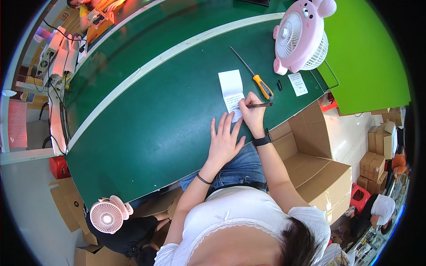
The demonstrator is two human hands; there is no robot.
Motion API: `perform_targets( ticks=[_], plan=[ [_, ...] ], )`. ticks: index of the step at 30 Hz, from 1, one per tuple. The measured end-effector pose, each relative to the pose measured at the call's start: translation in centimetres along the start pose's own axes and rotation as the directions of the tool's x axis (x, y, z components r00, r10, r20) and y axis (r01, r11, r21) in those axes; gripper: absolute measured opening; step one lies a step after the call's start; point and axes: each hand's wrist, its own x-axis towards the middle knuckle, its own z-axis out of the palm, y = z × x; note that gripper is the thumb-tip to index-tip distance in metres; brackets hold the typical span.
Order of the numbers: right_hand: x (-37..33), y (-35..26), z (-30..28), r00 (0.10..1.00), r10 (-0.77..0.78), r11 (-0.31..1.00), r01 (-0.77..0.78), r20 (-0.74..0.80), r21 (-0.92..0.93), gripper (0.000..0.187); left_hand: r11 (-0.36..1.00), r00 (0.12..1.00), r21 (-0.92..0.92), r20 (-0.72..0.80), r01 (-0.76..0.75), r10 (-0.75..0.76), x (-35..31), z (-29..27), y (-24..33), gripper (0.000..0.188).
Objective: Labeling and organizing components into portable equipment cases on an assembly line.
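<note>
My right hand (254, 114) grips a dark pen (262, 105) and rests on a small white notepad (230, 84), whose top page is flipped up. Handwriting covers part of the lower page. My left hand (225, 139) lies spread, its fingertips at the pad's lower edge. Just beyond the pad is a screwdriver (262, 88) with an orange and black handle. Beside that handle lies a small black pen cap (280, 85). A loose written slip (297, 84) sits farther right, close to a pink animal-shaped fan (298, 37).
The green table (146, 137) has a white strip along its far part. A bright green board (368, 57) stands at the right. Below the table's right edge is an open cardboard box (310, 177). A small pink fan (108, 216) is clipped at the near left edge, with a person beside it.
</note>
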Motion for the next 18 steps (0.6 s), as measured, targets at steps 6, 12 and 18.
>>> perform_targets(
  ticks=[6,12,18],
  plan=[
    [-0.02,0.46,-0.07,1.000,0.005,1.000,-0.005,0.013,-0.004,0.028,1.000,1.000,-0.001,0.008,0.001,-0.001,0.00,0.01,0.05,0.061],
    [-0.07,0.09,-0.11,0.999,0.014,0.995,-0.010,-0.033,0.098,0.029,1.000,1.000,0.005,0.010,0.003,-0.004,0.05,-0.15,0.01,0.062],
    [0.10,0.24,-0.18,0.999,0.043,0.994,-0.042,-0.005,0.106,0.029,1.000,1.000,-0.009,0.008,0.006,-0.006,0.02,-0.13,0.01,0.062]
  ],
)
